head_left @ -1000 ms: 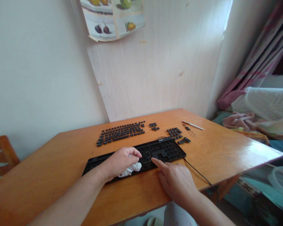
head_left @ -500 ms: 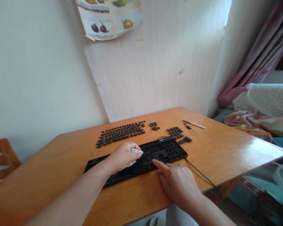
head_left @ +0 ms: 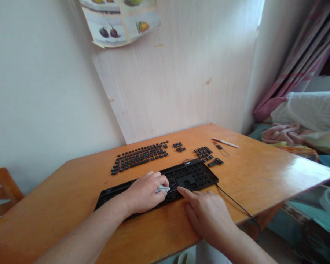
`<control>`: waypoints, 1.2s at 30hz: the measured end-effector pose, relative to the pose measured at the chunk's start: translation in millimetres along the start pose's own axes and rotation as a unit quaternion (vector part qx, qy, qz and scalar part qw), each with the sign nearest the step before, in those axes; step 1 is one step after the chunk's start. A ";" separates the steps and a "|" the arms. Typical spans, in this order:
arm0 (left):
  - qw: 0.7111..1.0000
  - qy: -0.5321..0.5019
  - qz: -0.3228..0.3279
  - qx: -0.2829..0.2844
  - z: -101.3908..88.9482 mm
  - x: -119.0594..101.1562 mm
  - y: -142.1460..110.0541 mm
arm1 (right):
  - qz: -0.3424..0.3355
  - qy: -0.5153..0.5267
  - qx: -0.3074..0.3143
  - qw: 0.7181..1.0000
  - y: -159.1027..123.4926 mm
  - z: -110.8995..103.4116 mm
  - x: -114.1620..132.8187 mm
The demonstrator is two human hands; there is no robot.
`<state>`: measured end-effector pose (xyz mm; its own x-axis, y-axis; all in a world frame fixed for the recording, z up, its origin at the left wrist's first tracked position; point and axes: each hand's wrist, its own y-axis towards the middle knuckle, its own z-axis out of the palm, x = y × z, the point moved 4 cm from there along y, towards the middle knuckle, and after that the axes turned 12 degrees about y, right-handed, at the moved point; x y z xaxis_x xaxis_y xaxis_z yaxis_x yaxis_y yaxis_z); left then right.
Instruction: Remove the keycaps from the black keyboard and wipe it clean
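A black keyboard base with its keycaps off lies at a slant on the wooden table. My left hand is closed around a crumpled white tissue and presses it on the middle of the base. My right hand rests at the near edge, its index fingertip touching the base and nothing in its grip. The base's left part is partly hidden by my left hand and forearm. Behind it, loose black keycaps lie in keyboard order, with number-pad keycaps farther right.
A white pen and a small wire tool lie at the back right of the table. The keyboard's cable runs over the near right edge. A wooden chair stands at the left, and piled fabric lies beyond the right.
My left hand has moved slightly right and nearer to me, lowering with the tissue onto the keyboard base. My right hand stays where it was. The view has shifted slightly.
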<state>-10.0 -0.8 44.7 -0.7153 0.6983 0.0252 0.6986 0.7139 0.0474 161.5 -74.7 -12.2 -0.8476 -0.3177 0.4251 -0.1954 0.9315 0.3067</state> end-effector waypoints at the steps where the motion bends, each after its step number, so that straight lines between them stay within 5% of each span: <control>1: 1.000 0.001 0.005 0.003 0.0 0.0 0.2 | 0.000 0.000 -0.001 1.000 -0.1 -0.2 0.1; 8: 1.000 0.019 -0.008 -0.003 6.0 1.5 6.2 | 0.002 0.007 -0.005 1.000 0.6 -0.7 0.7; 16: 0.997 0.028 0.049 0.045 -2.7 0.1 10.4 | -0.001 0.007 -0.002 1.000 0.7 -1.8 0.4; 36: 0.997 0.067 0.028 0.033 -7.7 -7.4 14.5 | -0.004 0.016 -0.002 1.000 1.9 -1.8 1.1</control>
<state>5.3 4.0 52.9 -0.6679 0.7272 0.1584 0.7337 0.6790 -0.0237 161.0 -73.6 -9.7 -0.8300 -0.3313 0.4487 -0.2006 0.9280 0.3139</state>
